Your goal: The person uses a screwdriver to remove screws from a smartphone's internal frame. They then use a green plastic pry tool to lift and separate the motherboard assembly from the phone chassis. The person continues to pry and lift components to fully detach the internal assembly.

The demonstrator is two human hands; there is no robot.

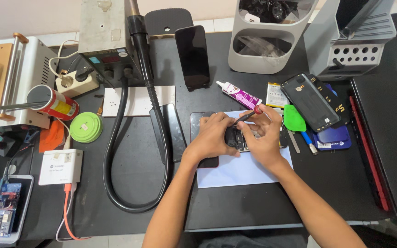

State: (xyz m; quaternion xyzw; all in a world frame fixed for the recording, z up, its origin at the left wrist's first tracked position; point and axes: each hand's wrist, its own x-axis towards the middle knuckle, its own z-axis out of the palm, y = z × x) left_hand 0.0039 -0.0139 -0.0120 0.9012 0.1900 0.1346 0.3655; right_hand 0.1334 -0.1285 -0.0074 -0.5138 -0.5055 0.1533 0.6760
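An opened phone (236,138) lies on a pale blue sheet (235,172) at the middle of the dark desk. My left hand (212,138) rests on the phone's left side and steadies it. My right hand (265,135) grips a small screwdriver with a red collar (249,115), its tip pointing down into the phone's open back. My fingers hide much of the phone's inside.
A glue tube (238,95), a green pry pick (294,118), a phone back cover (312,102) and a battery (277,95) lie to the right. A black phone (192,57) stands upright behind. A hot-air station (104,32) with a black hose (116,151) sits left; a laptop (387,138) sits right.
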